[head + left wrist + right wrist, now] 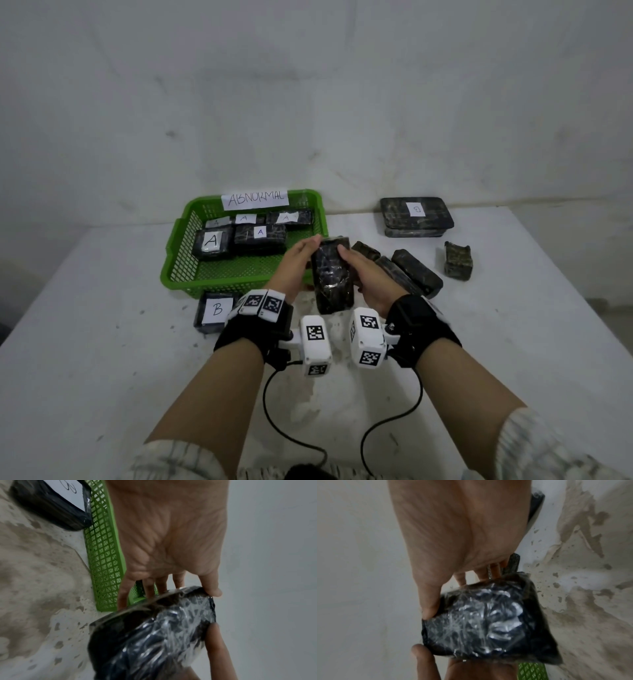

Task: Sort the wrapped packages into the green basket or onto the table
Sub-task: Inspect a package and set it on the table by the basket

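Both hands hold one black plastic-wrapped package (pixel 332 274) above the table, just right of the green basket (pixel 178 253). My left hand (pixel 297 263) grips its left side, thumb on the top edge; my right hand (pixel 363 274) grips its right side. No label shows on the package (pixel 154 635) (pixel 486 622) in any view. The basket carries an "ABNORMAL" sign (pixel 256 198) and holds several packages marked A (pixel 212 241). My left hand (pixel 171 547) fills the left wrist view, my right hand (pixel 462 534) the right wrist view.
A package marked B (pixel 215 310) lies in front of the basket. A larger B package (pixel 416 216) sits at the back right. Several unlabelled packages (pixel 411 270) lie right of my hands, with a small cube-shaped one (pixel 458 260) further right. The white table (pixel 102 342) is stained.
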